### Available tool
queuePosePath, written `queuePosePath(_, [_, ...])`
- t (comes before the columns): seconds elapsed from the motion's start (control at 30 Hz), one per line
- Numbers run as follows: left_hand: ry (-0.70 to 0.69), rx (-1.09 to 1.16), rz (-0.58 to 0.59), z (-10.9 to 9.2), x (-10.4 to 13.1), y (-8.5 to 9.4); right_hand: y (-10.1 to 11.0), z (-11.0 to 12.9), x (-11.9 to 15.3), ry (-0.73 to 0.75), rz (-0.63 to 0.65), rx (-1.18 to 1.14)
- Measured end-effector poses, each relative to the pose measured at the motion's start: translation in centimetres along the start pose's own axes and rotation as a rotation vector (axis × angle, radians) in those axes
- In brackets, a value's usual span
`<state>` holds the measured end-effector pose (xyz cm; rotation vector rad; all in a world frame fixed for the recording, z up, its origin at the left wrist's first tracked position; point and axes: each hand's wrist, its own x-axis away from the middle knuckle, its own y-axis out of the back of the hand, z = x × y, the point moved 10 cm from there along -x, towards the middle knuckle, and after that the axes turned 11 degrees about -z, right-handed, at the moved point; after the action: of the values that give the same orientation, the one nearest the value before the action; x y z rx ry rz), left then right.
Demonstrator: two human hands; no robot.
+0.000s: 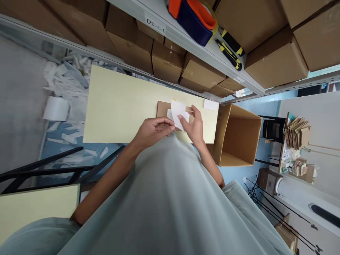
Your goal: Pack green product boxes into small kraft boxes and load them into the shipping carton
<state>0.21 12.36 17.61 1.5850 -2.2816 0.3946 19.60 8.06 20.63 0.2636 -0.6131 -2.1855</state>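
Observation:
Both my hands are over a pale yellow table [119, 106]. A white paper sheet [178, 110] stands raised between them, with a small yellow mark at its top edge. My left hand [156, 130] pinches the sheet's lower left corner between thumb and fingers. On the other side my right hand [194, 125] has its thumb against the sheet's right edge, its fingers curled behind. Beneath lies a flat brown cardboard piece [162, 108] with another white paper [169, 114] on it, partly hidden by the raised sheet.
A small white paper [210, 105] lies at the table's right end. Beside that end stands an open cardboard box [239, 138]. A shelf [191, 46] behind holds boxes, tape and yellow-black cutters [228, 54]. White scraps [69, 74] and a white roll [56, 108] are at left.

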Motion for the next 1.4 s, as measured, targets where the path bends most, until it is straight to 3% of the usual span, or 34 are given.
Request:
queuePosePath(0.1, [-0.062,-0.050,-0.018,-0.6,-0.3,0.0,-0.1,2.2,1.2,0.186,0.104,0.006])
queuePosePath(0.23, [-0.173,-0.142,-0.003,-1.3,-0.2,-0.2,-0.5,3.5,3.3,0.233,0.294,-0.014])
queuePosePath(0.5, [-0.199,-0.124,0.024,-0.4,0.0,-0.6,-1.2,2.3,2.9,0.207,0.314,0.038])
queuePosePath(0.7, [-0.155,-0.124,-0.035,1.3,-0.2,1.8,-1.3,1.4,2.7,0.085,0.269,-0.032])
queuePosePath(0.9, [-0.121,-0.254,-0.065,4.7,-1.0,6.9,-1.6,0.1,3.4,-0.061,0.236,-0.080])
queuePosePath(1.0, [-0.117,-0.385,-0.097,6.6,-2.0,10.6,-1.7,-1.1,3.9,-0.132,0.212,-0.087])
queuePosePath(1.07, [-0.113,-0.485,-0.149,7.6,-3.0,14.0,-1.3,-1.8,4.2,-0.181,0.179,-0.102])
queuePosePath(1.17, [-0.083,-0.591,-0.290,8.2,-4.6,21.1,0.2,-2.6,4.4,-0.241,0.091,-0.134])
queuePosePath(1.23, [-0.039,-0.589,-0.424,8.0,-5.5,26.2,1.3,-2.7,4.5,-0.254,0.026,-0.125])
queuePosePath(1.3, [0.005,-0.493,-0.518,7.6,-6.1,29.7,1.9,-2.2,4.7,-0.246,-0.012,-0.110])
queuePosePath(1.33, [0.010,-0.423,-0.528,7.3,-6.4,30.3,1.9,-1.7,4.8,-0.238,-0.019,-0.107])
queuePosePath(1.4, [-0.034,-0.280,-0.462,6.2,-6.9,28.8,1.4,-0.6,5.0,-0.219,-0.009,-0.117])
